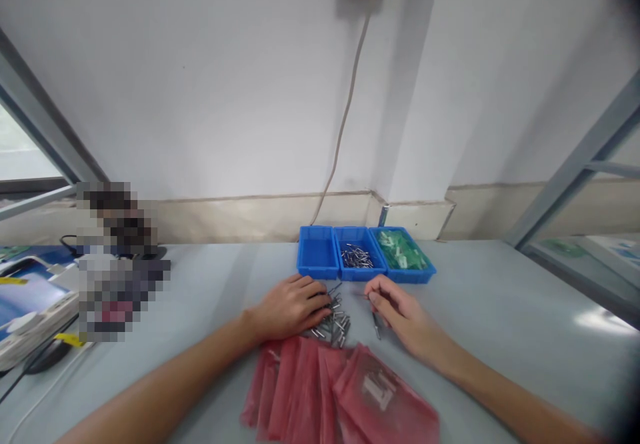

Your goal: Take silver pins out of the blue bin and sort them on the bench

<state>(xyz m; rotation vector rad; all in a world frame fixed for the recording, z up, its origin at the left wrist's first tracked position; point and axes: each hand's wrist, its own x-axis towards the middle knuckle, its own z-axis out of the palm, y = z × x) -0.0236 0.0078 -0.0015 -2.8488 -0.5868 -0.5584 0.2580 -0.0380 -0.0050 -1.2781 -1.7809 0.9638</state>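
My left hand (294,305) lies palm down on the table, its fingers laid out against the left side of a loose pile of small metal pins (341,324). What its fingertips touch is partly hidden. To the right of the pile, my right hand (395,307) is closed in a pinch, with a thin dark-and-silver metal pin (376,325) pointing down from the fingers. Several pink plastic bags (305,391) overlap in a row at the front edge. Pale pieces and metal parts show through the rightmost bag (400,404).
Three blue bins stand side by side near the wall: a bare left bin (318,252), a middle bin (361,275) with metal pins, and a right bin (409,276) with green packets. A power strip (45,317) and cables lie at left, beside a pixelated area.
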